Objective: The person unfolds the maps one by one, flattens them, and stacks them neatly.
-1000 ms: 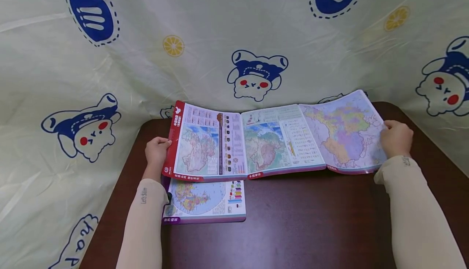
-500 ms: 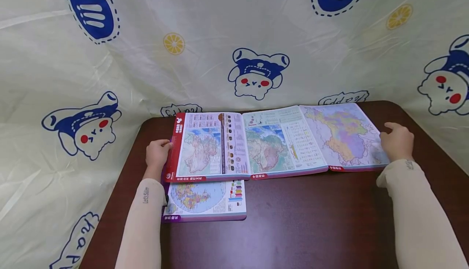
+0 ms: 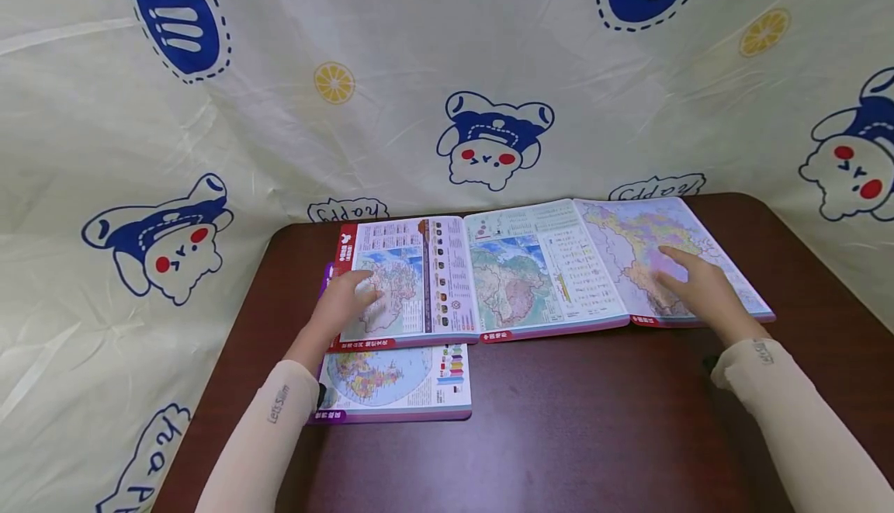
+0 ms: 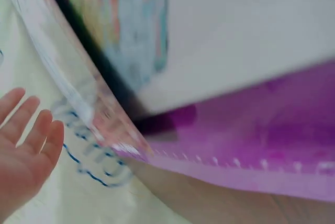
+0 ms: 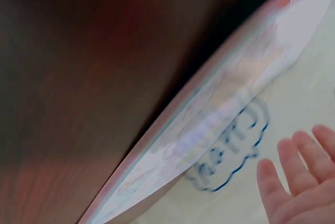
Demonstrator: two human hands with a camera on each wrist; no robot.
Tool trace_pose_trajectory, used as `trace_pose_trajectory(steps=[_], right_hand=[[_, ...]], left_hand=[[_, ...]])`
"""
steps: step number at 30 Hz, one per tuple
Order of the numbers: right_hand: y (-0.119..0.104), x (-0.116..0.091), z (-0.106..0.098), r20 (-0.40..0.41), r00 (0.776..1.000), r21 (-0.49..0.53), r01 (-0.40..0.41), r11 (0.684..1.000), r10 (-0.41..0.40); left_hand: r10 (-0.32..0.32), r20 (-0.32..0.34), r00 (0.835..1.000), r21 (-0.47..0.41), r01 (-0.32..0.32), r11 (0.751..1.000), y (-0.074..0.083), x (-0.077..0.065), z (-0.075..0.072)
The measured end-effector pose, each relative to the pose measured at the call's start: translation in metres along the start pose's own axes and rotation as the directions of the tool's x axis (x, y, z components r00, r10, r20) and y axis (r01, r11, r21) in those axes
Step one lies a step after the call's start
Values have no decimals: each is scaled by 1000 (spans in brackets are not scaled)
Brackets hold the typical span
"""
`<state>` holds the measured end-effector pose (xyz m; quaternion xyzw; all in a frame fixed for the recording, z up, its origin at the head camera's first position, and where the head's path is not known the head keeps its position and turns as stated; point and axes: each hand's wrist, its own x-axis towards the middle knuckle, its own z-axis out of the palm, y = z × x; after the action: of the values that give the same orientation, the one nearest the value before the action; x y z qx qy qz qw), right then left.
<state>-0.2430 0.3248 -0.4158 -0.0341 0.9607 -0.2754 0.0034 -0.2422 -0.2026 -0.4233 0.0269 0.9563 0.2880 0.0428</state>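
A red-edged fold-out map [image 3: 513,288] lies spread in three panels on the table in the head view. Beneath its left panel sticks out a purple-edged map [image 3: 391,381], mostly covered. My left hand [image 3: 338,303], fingers extended, is over the left panel; in the left wrist view the same hand [image 4: 26,156] shows spread fingers and holds nothing. Over the right panel is my right hand [image 3: 705,292], thumb and fingers apart, and the right wrist view shows that hand [image 5: 301,187] with nothing in it. Whether either hand touches the paper I cannot tell.
The dark wooden table [image 3: 559,420] has rounded far corners. Right behind it hangs a pale curtain [image 3: 391,140] printed with cartoon bears and orange slices.
The right panel's raised outer edge has come down flat and my right hand has let go of it. Both hands have moved inward from the map's outer edges to over its panels.
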Motion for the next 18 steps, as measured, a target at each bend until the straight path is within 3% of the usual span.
trace_pose_trajectory(steps=[3, 5, 8, 10, 13, 18], right_hand=[[-10, -7, 8, 88, 993, 8, 74, 997, -74], [-14, -11, 14, 142, 981, 21, 130, 991, -132], [-16, -16, 23, 208, 954, 70, 206, 976, -216], [-16, -19, 28, 234, 939, 86, 237, 968, -251], [-15, -20, 34, 258, 925, 89, 266, 960, -280], [-13, -19, 38, 258, 922, 13, 296, 955, -289]], left_hand=[[164, 97, 982, 98, -173, 980, 7, -6, 10], [271, 165, 948, 169, -298, 940, 10, -11, 15], [338, 270, 902, 233, -402, 886, 11, -17, 21], [332, 306, 892, 256, -413, 874, 11, -20, 23], [315, 321, 893, 283, -408, 868, 8, -23, 27], [318, 303, 898, 292, -405, 866, 5, -23, 29]])
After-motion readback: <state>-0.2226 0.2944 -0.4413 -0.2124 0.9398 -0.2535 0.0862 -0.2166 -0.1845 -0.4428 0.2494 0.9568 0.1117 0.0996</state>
